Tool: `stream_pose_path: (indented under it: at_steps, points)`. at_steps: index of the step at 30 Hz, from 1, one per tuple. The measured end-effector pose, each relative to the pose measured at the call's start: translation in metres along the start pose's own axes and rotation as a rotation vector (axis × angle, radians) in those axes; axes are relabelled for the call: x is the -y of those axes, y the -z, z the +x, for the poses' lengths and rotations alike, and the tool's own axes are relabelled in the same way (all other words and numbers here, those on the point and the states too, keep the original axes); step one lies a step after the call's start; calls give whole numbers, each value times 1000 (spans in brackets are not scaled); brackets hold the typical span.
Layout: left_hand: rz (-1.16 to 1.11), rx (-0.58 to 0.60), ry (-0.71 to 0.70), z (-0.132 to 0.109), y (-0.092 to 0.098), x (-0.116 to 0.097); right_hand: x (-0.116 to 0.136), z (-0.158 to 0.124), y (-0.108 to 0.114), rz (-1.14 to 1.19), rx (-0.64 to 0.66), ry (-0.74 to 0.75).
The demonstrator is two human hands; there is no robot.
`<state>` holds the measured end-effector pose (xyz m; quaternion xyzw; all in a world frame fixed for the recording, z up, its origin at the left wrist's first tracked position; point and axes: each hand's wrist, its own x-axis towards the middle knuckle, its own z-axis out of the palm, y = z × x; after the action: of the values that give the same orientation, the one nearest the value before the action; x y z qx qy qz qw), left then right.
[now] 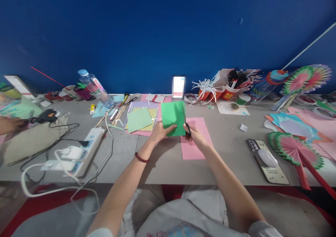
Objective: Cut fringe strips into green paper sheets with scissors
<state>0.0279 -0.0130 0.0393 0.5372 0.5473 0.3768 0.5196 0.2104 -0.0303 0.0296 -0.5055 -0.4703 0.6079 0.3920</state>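
Observation:
My left hand pinches the lower left edge of a green sheet of paper, held upright above the grey table. My right hand grips black-handled scissors at the sheet's right edge; the blades run up along that edge. A pink sheet lies flat on the table under my right hand.
A stack of coloured papers lies just left. A power strip with cables and a glue gun sit at left, a water bottle behind. A phone and paper fans lie at right, red cups at the back.

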Motion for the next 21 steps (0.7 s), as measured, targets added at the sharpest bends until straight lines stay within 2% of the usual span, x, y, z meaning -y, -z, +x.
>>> stream_pose_path:
  at_steps: [13,21]
  points:
    - [14,-7,-30,0,-2,1,2,-1,0,16,-6,-7]
    - [32,-3,-2,2,-1,3,3,-1,-1,5,-18,-1]
